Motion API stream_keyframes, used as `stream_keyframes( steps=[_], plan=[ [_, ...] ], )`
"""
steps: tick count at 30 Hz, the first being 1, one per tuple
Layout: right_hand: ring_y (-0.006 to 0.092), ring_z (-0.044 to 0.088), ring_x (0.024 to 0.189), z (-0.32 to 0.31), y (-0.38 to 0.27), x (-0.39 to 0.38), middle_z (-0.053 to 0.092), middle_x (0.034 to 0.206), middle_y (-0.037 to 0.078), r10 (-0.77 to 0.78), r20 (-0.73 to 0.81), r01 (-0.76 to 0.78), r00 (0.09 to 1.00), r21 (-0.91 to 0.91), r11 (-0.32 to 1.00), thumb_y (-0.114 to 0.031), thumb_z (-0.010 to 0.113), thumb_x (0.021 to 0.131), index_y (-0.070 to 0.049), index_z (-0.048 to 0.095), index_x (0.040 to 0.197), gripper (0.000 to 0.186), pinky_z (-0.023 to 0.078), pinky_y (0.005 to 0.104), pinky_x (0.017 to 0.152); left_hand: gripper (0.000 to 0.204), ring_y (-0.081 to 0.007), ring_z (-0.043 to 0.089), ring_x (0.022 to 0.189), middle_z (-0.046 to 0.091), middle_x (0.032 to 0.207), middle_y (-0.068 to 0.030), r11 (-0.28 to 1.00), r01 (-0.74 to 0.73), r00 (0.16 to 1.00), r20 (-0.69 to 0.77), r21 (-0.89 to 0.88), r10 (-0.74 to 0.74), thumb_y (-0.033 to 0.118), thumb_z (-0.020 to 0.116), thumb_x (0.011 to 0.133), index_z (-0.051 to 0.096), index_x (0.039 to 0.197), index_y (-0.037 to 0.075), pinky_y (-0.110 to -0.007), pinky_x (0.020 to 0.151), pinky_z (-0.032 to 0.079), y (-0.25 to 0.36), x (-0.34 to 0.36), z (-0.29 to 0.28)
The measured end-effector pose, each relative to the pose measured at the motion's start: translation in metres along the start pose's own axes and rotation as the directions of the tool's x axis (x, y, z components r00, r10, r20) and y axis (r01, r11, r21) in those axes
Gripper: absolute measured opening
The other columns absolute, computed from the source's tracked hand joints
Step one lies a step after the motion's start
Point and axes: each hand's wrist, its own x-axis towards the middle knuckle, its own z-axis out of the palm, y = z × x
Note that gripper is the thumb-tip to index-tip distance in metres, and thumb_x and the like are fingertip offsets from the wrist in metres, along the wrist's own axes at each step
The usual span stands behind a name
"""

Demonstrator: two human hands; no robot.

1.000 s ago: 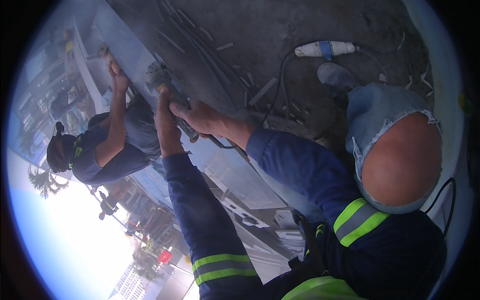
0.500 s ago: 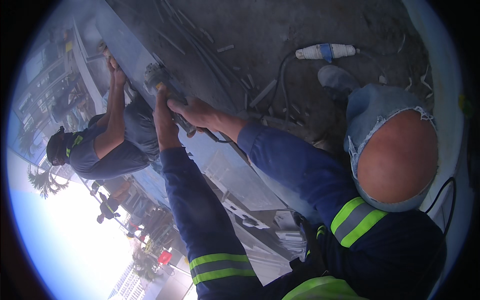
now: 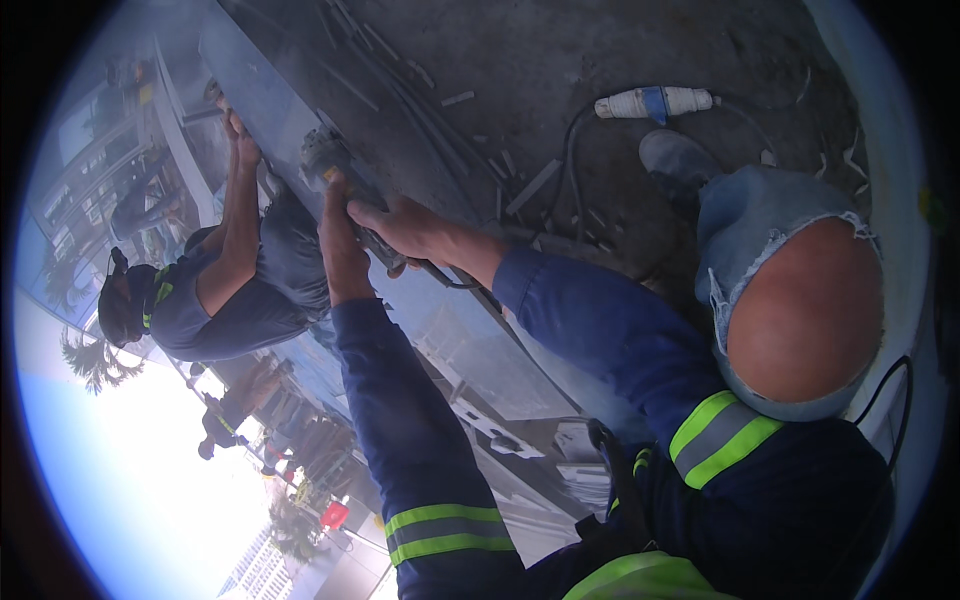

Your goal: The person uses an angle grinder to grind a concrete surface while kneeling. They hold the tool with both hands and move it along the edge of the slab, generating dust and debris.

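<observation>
While left hand [image 3: 343, 240] and right hand [image 3: 408, 230] clasp a grinder [image 3: 325, 156] near a panel's [image 3: 265, 88] edge, strips [image 3: 535, 187] litter the floor [image 3: 560, 50].

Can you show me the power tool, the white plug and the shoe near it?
Power tool [image 3: 326, 157]: head view, on its grey front end.
White plug [image 3: 654, 103]: head view, on its blue middle band.
Shoe [image 3: 671, 158]: head view, on top.
</observation>
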Motion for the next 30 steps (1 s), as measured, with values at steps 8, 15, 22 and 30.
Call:
stream_keyframes(
  steps=[8,15,22,30],
  plan=[
    [0.0181,0.071,0.052,0.004,-0.006,-0.014,0.072,0.089,0.012,-0.044,-0.083,0.047,0.996,0.028,0.999,-0.057,0.062,0.114,0.004,0.064,0.139,0.066,0.046,0.0277,0.037,0.079,-0.0284,0.074,0.114,0.075,0.131,-0.0196,1.000,0.011,1.000,-0.028,-0.012,-0.011,0.056,0.079,0.102,0.068,0.148,-0.008,-0.041,0.099,0.057,0.003,-0.004,0.003],
    [0.0187,0.072,0.052,0.007,-0.008,-0.011,0.072,0.086,0.011,-0.062,-0.125,0.067,0.990,0.034,0.997,-0.059,0.064,0.113,0.004,0.064,0.140,0.069,0.044,0.0285,0.036,0.081,-0.0288,0.073,0.118,0.074,0.133,-0.0197,1.000,-0.002,0.999,-0.043,0.004,0.002,0.056,0.079,0.102,0.067,0.149,-0.009,-0.042,0.102,0.056,0.005,-0.005,0.006],
    [0.0193,0.074,0.056,0.004,0.001,0.006,0.071,0.080,0.008,0.001,-0.081,0.001,0.997,0.026,1.000,-0.060,0.061,0.114,0.000,0.071,0.126,0.062,0.043,0.0288,0.037,0.080,-0.0284,0.071,0.123,0.073,0.137,-0.0185,0.999,0.022,0.998,-0.052,0.031,-0.021,0.058,0.079,0.101,0.068,0.150,-0.005,-0.043,0.103,0.055,0.002,0.006,0.000],
    [0.0214,0.076,0.059,0.004,0.000,0.013,0.077,0.094,0.013,0.018,-0.060,-0.018,0.998,-0.007,1.000,-0.059,0.061,0.114,0.000,0.068,0.139,0.065,0.043,0.0289,0.037,0.078,-0.0267,0.073,0.118,0.075,0.134,-0.0156,0.999,0.028,0.999,-0.019,0.024,-0.028,0.058,0.078,0.101,0.068,0.150,-0.002,-0.043,0.099,0.056,0.002,0.009,-0.002]
  ],
)
